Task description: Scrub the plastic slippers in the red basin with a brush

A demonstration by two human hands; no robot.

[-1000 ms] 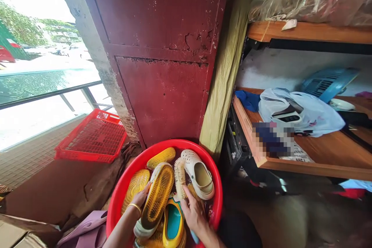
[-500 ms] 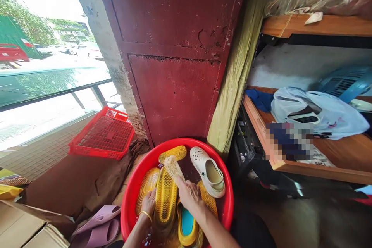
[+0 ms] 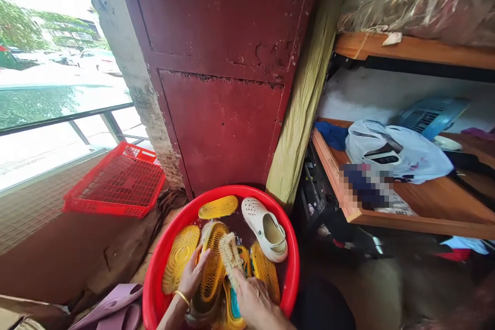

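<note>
My left hand point(image 3: 194, 274) grips a yellow shoe point(image 3: 212, 273) with its wavy-tread sole facing up, low in a red plastic basin point(image 3: 154, 273). My right hand point(image 3: 252, 299) holds a bristle scrub brush point(image 3: 230, 257) pressed against that sole. Around them in the wet basin lie a white perforated clog point(image 3: 266, 230), several yellow shoes showing their soles, among them one at the far rim point(image 3: 218, 207), and a teal-lined yellow shoe point(image 3: 232, 309) partly hidden under my right hand.
A red plastic crate point(image 3: 116, 183) leans by the wall left of the basin, with lilac slippers point(image 3: 112, 307) below it. A dented red metal door point(image 3: 220, 113) stands behind. Wooden shelves point(image 3: 332, 175) at right hold a white plastic bag and a blue fan.
The brush has moved down from the shoe's toe end onto the middle of its sole. The view has shifted slightly, and the shoe held in my left hand sits lower in the basin.
</note>
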